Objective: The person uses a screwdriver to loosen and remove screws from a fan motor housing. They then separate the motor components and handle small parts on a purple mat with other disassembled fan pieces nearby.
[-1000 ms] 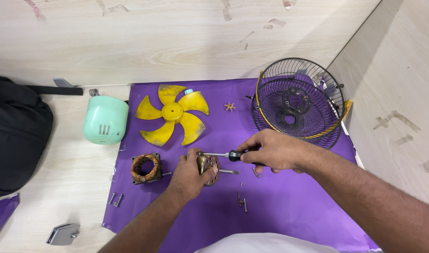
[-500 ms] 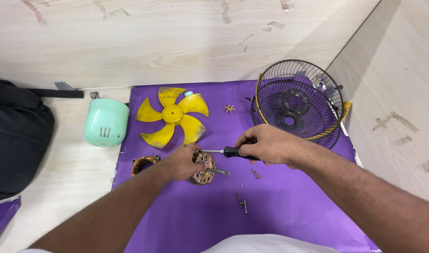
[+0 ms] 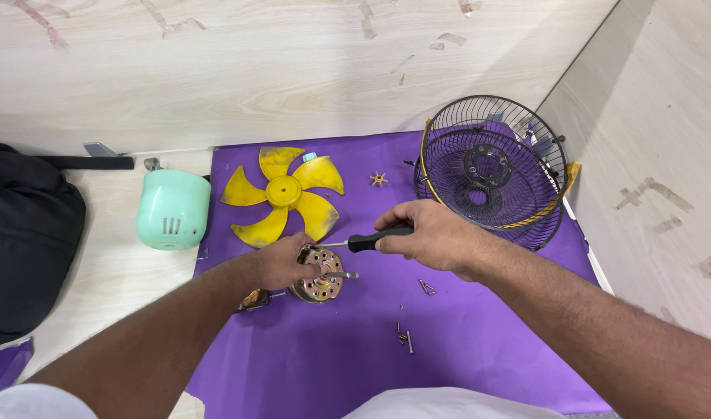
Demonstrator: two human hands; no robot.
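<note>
My left hand (image 3: pixel 282 262) grips a round metal motor part (image 3: pixel 323 284) with holes and a short shaft, resting on the purple cloth (image 3: pixel 480 341). My right hand (image 3: pixel 429 233) holds a black-handled screwdriver (image 3: pixel 369 240) lying nearly level, its tip pointing left at the top of the motor part. A copper-wound stator (image 3: pixel 253 299) peeks out from under my left forearm.
A yellow fan blade (image 3: pixel 282 192) lies behind the hands, a mint-green motor cover (image 3: pixel 171 209) to its left off the cloth. A black wire fan guard (image 3: pixel 491 169) stands at the right by the wall. Loose screws (image 3: pixel 404 337) lie on the cloth. A black bag (image 3: pixel 22 233) sits far left.
My left arm has swung in from the left and now covers the copper stator. Both hands with the motor part and screwdriver shifted slightly away from me.
</note>
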